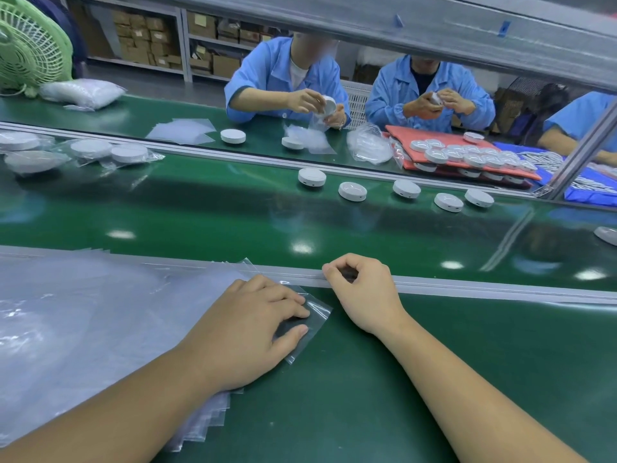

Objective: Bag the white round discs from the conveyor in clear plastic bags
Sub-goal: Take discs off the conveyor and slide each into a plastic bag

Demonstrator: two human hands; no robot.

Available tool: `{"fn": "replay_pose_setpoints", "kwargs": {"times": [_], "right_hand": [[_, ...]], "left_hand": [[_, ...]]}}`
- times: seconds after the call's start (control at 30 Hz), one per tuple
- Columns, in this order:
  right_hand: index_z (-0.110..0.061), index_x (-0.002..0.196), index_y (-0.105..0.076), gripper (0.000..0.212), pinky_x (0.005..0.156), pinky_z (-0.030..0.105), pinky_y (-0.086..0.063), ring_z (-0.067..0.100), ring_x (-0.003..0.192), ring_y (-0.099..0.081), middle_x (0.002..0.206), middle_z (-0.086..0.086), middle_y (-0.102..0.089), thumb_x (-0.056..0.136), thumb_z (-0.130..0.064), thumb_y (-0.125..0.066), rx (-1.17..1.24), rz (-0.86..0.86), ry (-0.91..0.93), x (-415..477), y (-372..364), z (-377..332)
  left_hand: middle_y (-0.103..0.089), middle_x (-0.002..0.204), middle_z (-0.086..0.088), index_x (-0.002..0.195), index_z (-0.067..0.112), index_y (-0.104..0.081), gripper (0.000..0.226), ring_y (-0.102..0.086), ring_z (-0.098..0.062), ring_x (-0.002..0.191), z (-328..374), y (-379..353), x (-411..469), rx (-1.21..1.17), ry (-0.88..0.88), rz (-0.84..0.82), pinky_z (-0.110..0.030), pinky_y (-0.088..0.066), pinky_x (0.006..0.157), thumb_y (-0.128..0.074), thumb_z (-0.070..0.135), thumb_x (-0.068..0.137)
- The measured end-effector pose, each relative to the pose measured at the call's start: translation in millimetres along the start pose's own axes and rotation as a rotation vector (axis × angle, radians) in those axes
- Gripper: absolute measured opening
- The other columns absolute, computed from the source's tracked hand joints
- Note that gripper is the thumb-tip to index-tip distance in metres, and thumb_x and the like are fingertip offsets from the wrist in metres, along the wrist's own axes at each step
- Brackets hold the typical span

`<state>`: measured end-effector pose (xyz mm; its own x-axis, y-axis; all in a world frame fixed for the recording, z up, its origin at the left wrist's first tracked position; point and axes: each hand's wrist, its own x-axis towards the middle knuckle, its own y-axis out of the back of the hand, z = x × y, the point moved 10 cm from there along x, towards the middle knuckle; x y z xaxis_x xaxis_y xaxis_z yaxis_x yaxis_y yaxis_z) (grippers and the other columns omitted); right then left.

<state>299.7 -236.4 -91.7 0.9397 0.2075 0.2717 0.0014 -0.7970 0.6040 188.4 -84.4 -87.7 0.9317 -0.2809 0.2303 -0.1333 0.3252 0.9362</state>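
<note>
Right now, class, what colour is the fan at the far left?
Light green fan, clearest in the head view.

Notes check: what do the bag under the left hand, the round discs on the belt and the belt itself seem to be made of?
Bag under the left hand: thin clear plastic film, glossy; the green shows through and it creases. Discs: probably hard white plastic, smooth, with crisp moulded edges. Belt: green, likely PVC or rubber, glossy; it mirrors bright lights.
</note>
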Motion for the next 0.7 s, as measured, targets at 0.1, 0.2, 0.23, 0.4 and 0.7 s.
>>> {"fn": "replay_pose_setpoints", "kwargs": {"times": [0.1, 0.2, 0.23, 0.4, 0.7], "right_hand": [[-0.029, 0.079, -0.075, 0.016, 0.065, 0.004, -0.042, -0.003, 0.079, -0.066, 0.078, -0.025, -0.072, 0.093, -0.035, -0.070, -0.002, 0.003, -0.001, -0.1, 0.5, 0.0], [-0.030, 0.078, -0.075, 0.017, 0.065, 0.004, -0.043, -0.003, 0.078, -0.066, 0.078, -0.025, -0.072, 0.093, -0.034, -0.069, -0.003, 0.001, 0.000, -0.5, 0.0, -0.4], [-0.030, 0.078, -0.074, 0.017, 0.065, 0.004, -0.043, -0.003, 0.079, -0.066, 0.078, -0.026, -0.071, 0.093, -0.035, -0.069, -0.004, 0.000, 0.000, -0.6, -0.2, -0.6], [-0.031, 0.077, -0.074, 0.018, 0.065, 0.004, -0.043, -0.004, 0.078, -0.066, 0.078, -0.026, -0.071, 0.093, -0.035, -0.069, -0.007, 0.003, 0.011, -0.5, 0.3, -1.1], [-0.031, 0.076, -0.074, 0.017, 0.064, 0.005, -0.042, -0.003, 0.076, -0.066, 0.076, -0.025, -0.072, 0.093, -0.035, -0.070, -0.018, -0.008, 0.017, -0.1, -1.5, -2.0]], "left_hand": [[-0.053, 0.134, 0.031, 0.129, 0.045, -0.061, 0.049, -0.042, -0.002, 0.123, 4.0, 0.6, -0.5, 0.041, -0.026, -0.011, -0.031, -0.035, 0.104, -0.029, 0.062, 0.096], [-0.053, 0.135, 0.029, 0.130, 0.044, -0.061, 0.044, -0.043, -0.004, 0.123, 5.3, 0.8, -1.3, 0.060, -0.035, -0.018, -0.031, -0.035, 0.103, -0.033, 0.058, 0.098], [-0.053, 0.136, 0.029, 0.130, 0.044, -0.060, 0.043, -0.042, -0.004, 0.123, 5.6, 0.8, -1.4, 0.064, -0.036, -0.019, -0.031, -0.035, 0.103, -0.034, 0.057, 0.099], [-0.049, 0.138, 0.031, 0.133, 0.045, -0.057, 0.045, -0.038, -0.002, 0.125, 4.9, -0.4, -0.6, 0.073, -0.034, -0.027, -0.029, -0.031, 0.105, -0.032, 0.058, 0.099], [-0.054, 0.133, 0.030, 0.128, 0.044, -0.061, 0.052, -0.044, -0.003, 0.120, 4.8, 0.6, -1.1, 0.053, -0.028, -0.011, -0.031, -0.037, 0.101, -0.024, 0.061, 0.095]]}}
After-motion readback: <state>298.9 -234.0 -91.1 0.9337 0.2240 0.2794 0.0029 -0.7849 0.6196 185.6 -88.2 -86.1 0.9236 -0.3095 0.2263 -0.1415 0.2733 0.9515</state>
